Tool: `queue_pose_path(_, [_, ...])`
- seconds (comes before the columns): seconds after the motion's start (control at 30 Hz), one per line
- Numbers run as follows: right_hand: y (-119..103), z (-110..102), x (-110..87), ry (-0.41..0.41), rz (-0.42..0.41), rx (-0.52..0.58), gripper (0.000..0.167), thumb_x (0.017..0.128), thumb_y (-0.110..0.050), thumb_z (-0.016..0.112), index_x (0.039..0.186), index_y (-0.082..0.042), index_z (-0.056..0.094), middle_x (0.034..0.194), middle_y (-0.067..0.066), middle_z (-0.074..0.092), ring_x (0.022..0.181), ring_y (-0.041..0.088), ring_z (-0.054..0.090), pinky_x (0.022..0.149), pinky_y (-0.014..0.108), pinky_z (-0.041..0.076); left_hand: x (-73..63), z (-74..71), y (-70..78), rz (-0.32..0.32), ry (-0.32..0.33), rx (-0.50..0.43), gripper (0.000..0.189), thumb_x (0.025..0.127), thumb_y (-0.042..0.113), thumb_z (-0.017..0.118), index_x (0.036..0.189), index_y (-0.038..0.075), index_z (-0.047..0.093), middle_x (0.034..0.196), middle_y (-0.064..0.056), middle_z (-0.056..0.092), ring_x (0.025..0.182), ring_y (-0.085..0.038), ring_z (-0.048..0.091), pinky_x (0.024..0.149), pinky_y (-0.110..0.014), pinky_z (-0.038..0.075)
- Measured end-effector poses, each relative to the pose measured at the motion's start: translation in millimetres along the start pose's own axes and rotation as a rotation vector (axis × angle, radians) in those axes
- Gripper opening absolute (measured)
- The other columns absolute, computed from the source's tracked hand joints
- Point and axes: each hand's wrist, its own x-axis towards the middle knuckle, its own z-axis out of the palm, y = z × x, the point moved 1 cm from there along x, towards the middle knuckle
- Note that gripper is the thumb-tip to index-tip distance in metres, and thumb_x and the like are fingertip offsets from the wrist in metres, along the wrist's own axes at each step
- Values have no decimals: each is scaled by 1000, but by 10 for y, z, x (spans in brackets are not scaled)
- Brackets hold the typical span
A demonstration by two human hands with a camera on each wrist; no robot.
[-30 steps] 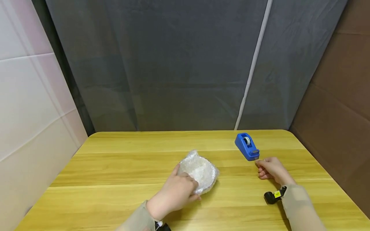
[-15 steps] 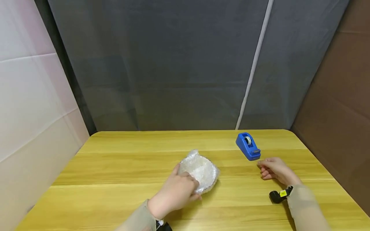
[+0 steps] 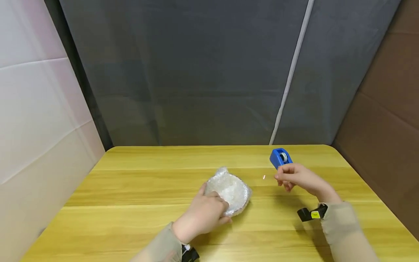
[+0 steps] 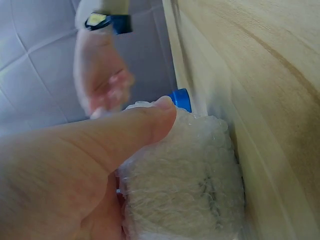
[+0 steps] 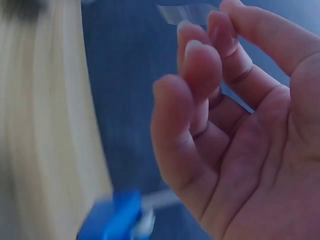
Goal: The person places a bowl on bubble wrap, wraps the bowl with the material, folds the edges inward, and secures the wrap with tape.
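A round thing in bubble wrap sits on the table; what is inside cannot be made out. My left hand grips it from the near left side, its thumb lying along the wrap in the left wrist view. My right hand is raised off the table, to the right of the bundle. Between its thumb and forefinger it pinches a short strip of clear tape, which shows as a small glint in the head view. Partly behind that hand stands a blue tape dispenser with a white roll.
The wooden table ends at a dark grey curtain at the back. A pale cloth wall stands on the left and a brown one on the right.
My right hand has lifted and moved left from beside the dispenser's front, with the tape strip showing at its fingertips. The left hand keeps its hold on the bundle.
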Motion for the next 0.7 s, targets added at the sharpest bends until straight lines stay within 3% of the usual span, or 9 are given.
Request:
queue_pose_path(0.17, [-339, 248, 285, -106, -91, -118, 24, 96, -18, 60, 80, -1, 62, 64, 6, 53, 57, 16, 50, 55, 29, 45, 54, 27, 28, -10, -11, 4, 29, 86, 55, 63, 82, 26, 66, 80, 15, 64, 94, -12, 58, 109, -60, 25])
queue_pose_path(0.4, [-534, 532, 607, -220, -73, -263, 26, 94, -21, 62, 73, -5, 63, 72, 10, 60, 55, 12, 43, 54, 24, 41, 146, 42, 81, -4, -32, 2, 30, 86, 55, 63, 83, 26, 67, 78, 13, 63, 92, -12, 58, 109, -61, 26])
queue_pose_path(0.5, [-551, 631, 688, -204, -71, -335, 28, 92, -23, 64, 68, -8, 63, 68, 6, 61, 51, 8, 38, 51, 21, 35, 181, 46, 107, 2, -40, 7, 31, 86, 56, 62, 82, 26, 67, 82, 13, 66, 93, -12, 59, 109, -61, 26])
queue_pose_path(0.7, [-522, 784, 767, -76, -24, -483, 32, 86, -23, 69, 57, -12, 59, 57, -5, 60, 45, 5, 33, 44, 19, 24, 237, 58, 140, 5, -41, 24, 33, 86, 58, 62, 85, 25, 68, 87, 13, 67, 95, -11, 59, 108, -61, 26])
